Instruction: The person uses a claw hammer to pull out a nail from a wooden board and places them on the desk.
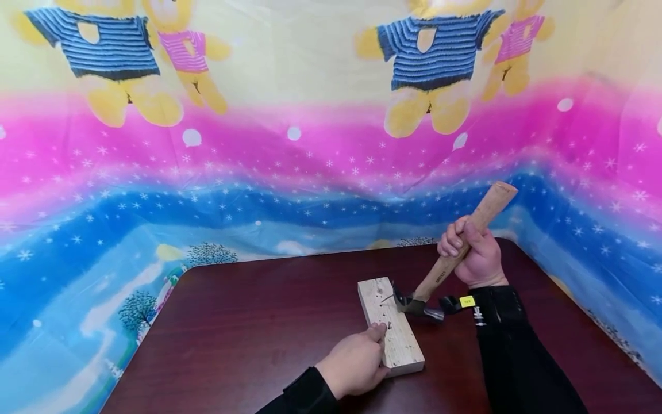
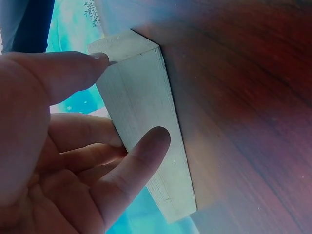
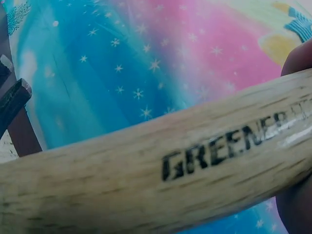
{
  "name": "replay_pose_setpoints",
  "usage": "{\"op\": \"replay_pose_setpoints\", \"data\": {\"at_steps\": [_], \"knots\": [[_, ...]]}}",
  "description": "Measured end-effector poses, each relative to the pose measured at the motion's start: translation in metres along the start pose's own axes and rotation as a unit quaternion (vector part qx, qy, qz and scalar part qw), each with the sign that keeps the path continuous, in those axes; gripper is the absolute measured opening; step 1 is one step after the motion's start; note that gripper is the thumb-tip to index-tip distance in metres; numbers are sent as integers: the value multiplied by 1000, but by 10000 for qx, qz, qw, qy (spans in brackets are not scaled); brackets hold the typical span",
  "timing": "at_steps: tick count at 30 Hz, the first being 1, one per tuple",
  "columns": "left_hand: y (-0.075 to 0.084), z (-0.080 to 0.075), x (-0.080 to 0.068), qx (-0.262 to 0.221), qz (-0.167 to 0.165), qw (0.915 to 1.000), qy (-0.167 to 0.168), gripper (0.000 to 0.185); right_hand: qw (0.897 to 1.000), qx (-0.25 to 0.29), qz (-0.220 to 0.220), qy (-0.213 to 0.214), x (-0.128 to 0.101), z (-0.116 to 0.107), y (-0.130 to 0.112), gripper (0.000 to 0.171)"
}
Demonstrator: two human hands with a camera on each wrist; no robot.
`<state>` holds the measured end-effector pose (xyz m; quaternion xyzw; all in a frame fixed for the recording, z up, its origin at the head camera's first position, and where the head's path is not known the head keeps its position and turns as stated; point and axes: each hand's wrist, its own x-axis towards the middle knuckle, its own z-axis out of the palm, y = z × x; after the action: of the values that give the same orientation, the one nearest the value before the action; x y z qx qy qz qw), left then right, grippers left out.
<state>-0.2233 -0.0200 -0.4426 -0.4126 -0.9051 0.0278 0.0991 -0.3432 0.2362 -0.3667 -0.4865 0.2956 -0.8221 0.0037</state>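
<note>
A pale wooden block (image 1: 403, 340) lies on the table, dotted with small dark marks and holes. My left hand (image 1: 353, 363) holds its near left side, one finger on top and another digit low at the edge; the left wrist view shows fingers against the block's side (image 2: 139, 95). My right hand (image 1: 478, 256) grips a claw hammer (image 1: 443, 270) by its wooden handle, the end pointing up. The hammer's dark head (image 1: 420, 307) is at the block's right edge, claw towards a thin slanted nail (image 1: 387, 298). Lettering shows on the handle (image 3: 97, 180) in the right wrist view.
The dark red-brown table (image 1: 248, 322) extends to the left of the block. Behind and around it hangs a printed cloth (image 1: 289, 167) with bears and snowflakes. A black strap with a yellow tag (image 1: 467, 301) sits at the right wrist.
</note>
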Motion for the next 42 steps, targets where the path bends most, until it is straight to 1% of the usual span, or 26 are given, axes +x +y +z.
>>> {"op": "replay_pose_setpoints", "data": {"at_steps": [4,8,11,17,21,26,29,33,36,40,42], "knots": [[0,-1,0,11,-98,9999,-88,33,9998,-63,-51,199,-5,-1,-4,35],[1,-2,-1,-13,-181,9994,-279,39,9980,258,-283,500,-5,1,-12,39],[1,-3,-1,-10,-191,9994,-293,39,9956,497,-419,675,1,5,-19,41],[1,-1,-1,26,-159,9997,-162,38,9957,473,-382,699,12,16,-28,39],[0,0,-2,-28,-204,9996,-174,32,9948,560,-407,748,15,24,-30,38],[-1,-2,-3,-67,-240,9995,-191,30,9930,672,-451,859,20,36,-33,41],[1,-2,-4,-111,-279,9994,-177,34,9901,869,-455,1003,21,43,-36,45],[3,1,-4,-188,-348,9991,-183,43,9832,1272,-478,1222,22,52,-40,48],[3,2,-4,-203,-411,9986,-253,42,9805,1364,-520,1314,24,57,-41,48],[0,3,-5,-113,-385,9987,-322,33,9826,1262,-572,1237,27,67,-44,44],[-2,3,-6,-72,-314,9991,-290,33,9836,1233,-592,1172,27,72,-45,42]]}}
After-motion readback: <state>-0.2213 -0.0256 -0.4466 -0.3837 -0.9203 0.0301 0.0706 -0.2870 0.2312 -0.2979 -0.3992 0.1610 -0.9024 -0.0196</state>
